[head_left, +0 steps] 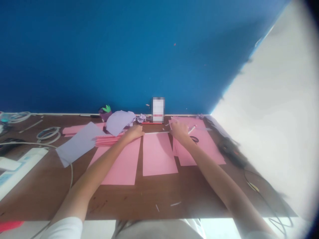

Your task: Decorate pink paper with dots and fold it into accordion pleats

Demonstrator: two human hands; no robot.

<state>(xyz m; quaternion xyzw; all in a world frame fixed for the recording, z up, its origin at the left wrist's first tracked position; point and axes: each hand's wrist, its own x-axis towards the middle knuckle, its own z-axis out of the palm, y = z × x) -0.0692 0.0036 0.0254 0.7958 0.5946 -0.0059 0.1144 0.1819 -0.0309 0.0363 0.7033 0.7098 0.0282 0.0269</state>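
A pink paper sheet [159,156] lies flat on the table in front of me, between my arms. Along its far edge runs a thin white strip [157,133], stretching from one hand to the other. My left hand [134,132] is closed at the strip's left end, over the top of another pink sheet [122,166]. At the right end my right hand [178,129] has its fingers pinched together, above a pile of pink sheets [199,156]. The fingertips are small and partly hidden. Scissors [194,139] and a white pen-like stick [192,128] lie beside my right wrist.
Folded pink paper [107,140], lilac sheets [79,142] and a purple cup shape with green leaves [106,113] lie left. Tape rolls [48,133], a power strip [22,169] and cables are further left. A phone-like blurred object [158,110] stands against the blue wall [124,59].
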